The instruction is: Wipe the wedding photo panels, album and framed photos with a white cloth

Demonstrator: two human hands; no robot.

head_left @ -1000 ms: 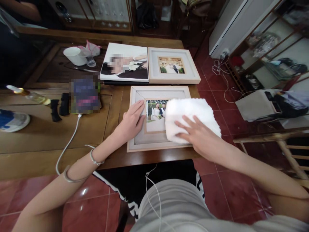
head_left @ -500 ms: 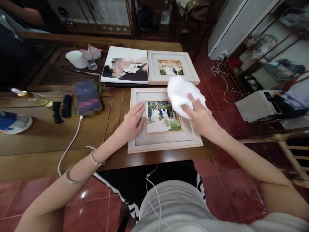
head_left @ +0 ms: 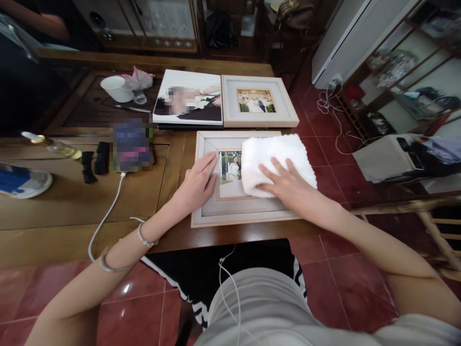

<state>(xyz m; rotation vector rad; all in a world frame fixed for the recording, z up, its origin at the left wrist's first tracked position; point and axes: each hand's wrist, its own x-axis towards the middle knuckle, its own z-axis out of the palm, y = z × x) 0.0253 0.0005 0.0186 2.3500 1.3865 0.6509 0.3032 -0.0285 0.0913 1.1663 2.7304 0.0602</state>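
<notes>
**Flat hand on cloth over frame, close to table edge**

The near photo frame [head_left: 230,215] lies flat at lower centre of the picture on the wooden table [head_left: 151,192]. Its bottom rail sits close to the table's front edge. The left hand [head_left: 197,185] rests on the frame's left border, fingers straight and pressed together, gripping nothing. The right hand [head_left: 288,190] lies palm-down on a folded white cloth [head_left: 277,151] with fingers spread. It presses the cloth onto the frame's right half, and the cloth hides most of the photo [head_left: 229,173].

Risks, as judged:
- The frame is near the front edge, so a hard stroke toward the body could slide it off if the left hand slips.
- Heavy palm pressure could stress the front pane. Whether it is glass cannot be told.
- The 2nd frame [head_left: 230,103] lies just beyond the near one, so a wide sweep could knock it.
- The white cable [head_left: 104,216] loops off the table by the left forearm. A snag could drag the phone [head_left: 131,145].

Containers:
- 1 white cup [head_left: 115,89], upper left, inside not visible.
- 1 small clear cup [head_left: 139,96] beside it, looks empty but is hard to tell.
- 1 bottle [head_left: 54,145] lies on its side at the left and holds yellowish liquid. It could roll or leak.
- The 2 frames each hold 1 photo.
</notes>
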